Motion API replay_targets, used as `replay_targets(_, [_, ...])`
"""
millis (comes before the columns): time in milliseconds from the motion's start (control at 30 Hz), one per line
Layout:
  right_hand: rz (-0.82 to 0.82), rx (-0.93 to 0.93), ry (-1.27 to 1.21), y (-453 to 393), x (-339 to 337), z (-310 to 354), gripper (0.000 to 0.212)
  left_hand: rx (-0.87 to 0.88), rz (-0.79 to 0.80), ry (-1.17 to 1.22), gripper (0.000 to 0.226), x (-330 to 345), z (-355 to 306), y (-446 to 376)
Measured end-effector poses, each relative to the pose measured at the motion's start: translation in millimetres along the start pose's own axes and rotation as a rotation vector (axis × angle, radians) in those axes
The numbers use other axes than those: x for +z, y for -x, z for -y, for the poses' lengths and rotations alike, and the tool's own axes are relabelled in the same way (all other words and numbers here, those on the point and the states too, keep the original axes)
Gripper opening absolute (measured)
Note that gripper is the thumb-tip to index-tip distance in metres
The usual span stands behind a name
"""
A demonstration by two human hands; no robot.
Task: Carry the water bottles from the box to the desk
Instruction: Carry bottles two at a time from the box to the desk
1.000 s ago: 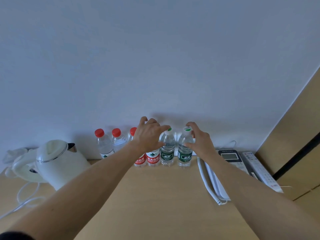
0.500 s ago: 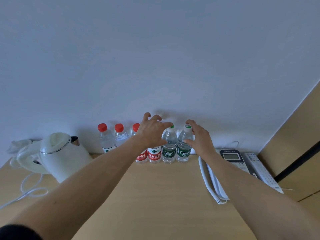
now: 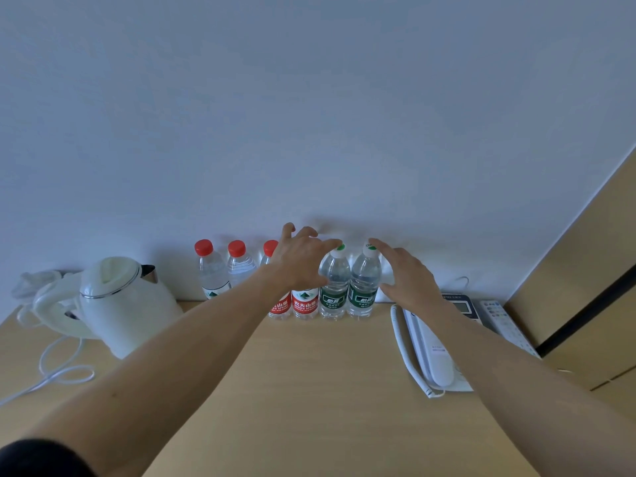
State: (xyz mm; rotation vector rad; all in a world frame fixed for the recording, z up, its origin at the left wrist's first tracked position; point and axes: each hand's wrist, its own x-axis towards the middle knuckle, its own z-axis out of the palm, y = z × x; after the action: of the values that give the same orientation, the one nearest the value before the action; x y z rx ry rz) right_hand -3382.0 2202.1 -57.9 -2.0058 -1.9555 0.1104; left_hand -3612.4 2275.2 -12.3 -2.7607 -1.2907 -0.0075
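Note:
Several water bottles stand in a row against the wall on the wooden desk [image 3: 327, 390]. Two with green labels and white caps, one [image 3: 333, 287] and the other [image 3: 364, 285], stand at the right end. Bottles with red caps [image 3: 211, 270] fill the left part, some partly hidden behind my left arm. My left hand [image 3: 303, 259] hovers just left of the green-label pair, fingers spread and relaxed, holding nothing. To the right of that pair is my right hand [image 3: 406, 277], open too, fingers apart from the bottle. The box is out of view.
A white electric kettle [image 3: 117, 304] with its cord [image 3: 51, 370] sits at the left of the desk. A white telephone [image 3: 433, 342] and a remote control [image 3: 506, 325] lie at the right. A wooden panel [image 3: 592, 270] rises on the far right.
Both hands have let go of the two green-label bottles and opened, drawing slightly apart. The bottles now stand close together in the row.

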Motion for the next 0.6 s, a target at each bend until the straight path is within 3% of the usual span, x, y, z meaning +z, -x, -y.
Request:
replay_targets(400, [0.159,0.012,0.001,6.6,-23.7,9.7,0.097,-0.031,0.046,0.011,0.066,-8.3,-7.0,5.6])
replay_targets(600, [0.004,0.016,-0.171,-4.7,-24.4,7.3,0.068,-0.008,0.021,-0.014,0.051,-10.9,-10.3,1.6])
